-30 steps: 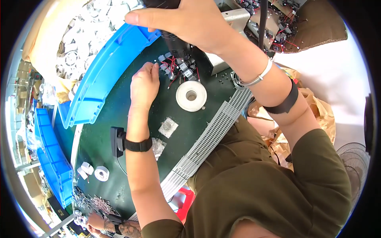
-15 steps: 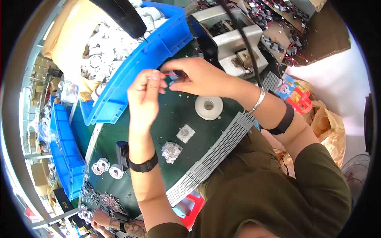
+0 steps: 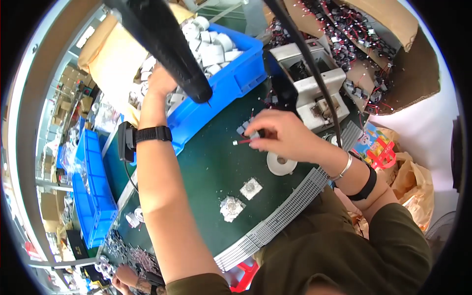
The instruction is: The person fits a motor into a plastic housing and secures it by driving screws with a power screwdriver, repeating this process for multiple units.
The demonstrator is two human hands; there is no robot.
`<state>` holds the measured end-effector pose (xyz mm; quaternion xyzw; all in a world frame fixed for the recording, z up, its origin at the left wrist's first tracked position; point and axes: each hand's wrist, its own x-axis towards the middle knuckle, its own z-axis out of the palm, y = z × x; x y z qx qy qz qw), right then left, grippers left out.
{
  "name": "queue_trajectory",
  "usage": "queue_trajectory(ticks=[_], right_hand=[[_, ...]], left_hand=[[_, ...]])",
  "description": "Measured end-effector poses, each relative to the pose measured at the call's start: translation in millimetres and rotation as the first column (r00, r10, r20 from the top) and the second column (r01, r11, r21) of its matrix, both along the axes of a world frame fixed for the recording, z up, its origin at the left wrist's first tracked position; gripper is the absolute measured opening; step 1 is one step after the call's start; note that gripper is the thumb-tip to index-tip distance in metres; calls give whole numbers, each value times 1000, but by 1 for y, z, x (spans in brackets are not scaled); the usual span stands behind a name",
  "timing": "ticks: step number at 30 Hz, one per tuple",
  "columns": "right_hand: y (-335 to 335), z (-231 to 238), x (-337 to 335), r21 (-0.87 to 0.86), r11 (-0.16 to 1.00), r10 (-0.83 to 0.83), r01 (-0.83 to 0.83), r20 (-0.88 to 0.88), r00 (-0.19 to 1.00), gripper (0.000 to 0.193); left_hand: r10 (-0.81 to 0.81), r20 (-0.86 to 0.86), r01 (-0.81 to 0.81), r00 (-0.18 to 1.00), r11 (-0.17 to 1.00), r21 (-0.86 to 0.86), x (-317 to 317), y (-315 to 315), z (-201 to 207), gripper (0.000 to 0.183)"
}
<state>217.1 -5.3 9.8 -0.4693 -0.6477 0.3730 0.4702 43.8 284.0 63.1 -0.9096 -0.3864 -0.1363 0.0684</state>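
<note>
My right hand (image 3: 287,135) is closed, pinching a small motor (image 3: 254,135) with a red wire that ends in a white connector. Close behind it, more small grey motors (image 3: 243,127) lie on the green table. Stretched far to the left, my left hand (image 3: 162,82) reaches among white plastic parts (image 3: 212,53) at a blue bin (image 3: 216,104). Its fingers are hidden among the parts and beside a hanging black electric screwdriver (image 3: 169,49), so what they hold cannot be seen.
A metal fixture (image 3: 319,91) stands at the back right, before a cardboard box (image 3: 415,73) of wired motors. A white spool (image 3: 281,164), two crumpled silvery pieces (image 3: 231,208) and a perforated grey strip (image 3: 275,221) lie nearer. Another person's hands (image 3: 127,276) are at lower left.
My left hand has let go of the red wire and moved left into the bin. My right hand keeps the motor, lower and farther right in view. The whole view has shifted.
</note>
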Motion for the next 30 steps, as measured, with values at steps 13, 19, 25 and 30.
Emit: queue_trajectory(ticks=[13,19,25,30], right_hand=[[-42,2,43,-12,982,-185,191,-324,928,31],[-43,0,47,-49,980,-201,195,-262,944,28],[-54,-9,54,-84,988,-146,132,-206,967,28],[-54,-14,46,-57,998,2,10,202,979,25]], left_hand=[[-113,548,375,829,839,-395,-33,-173,-27,50],[-345,386,429,856,890,-156,42,-272,-79,61],[-301,420,410,856,891,-197,44,-281,-107,70],[-193,636,510,747,780,-362,32,-282,-118,75]])
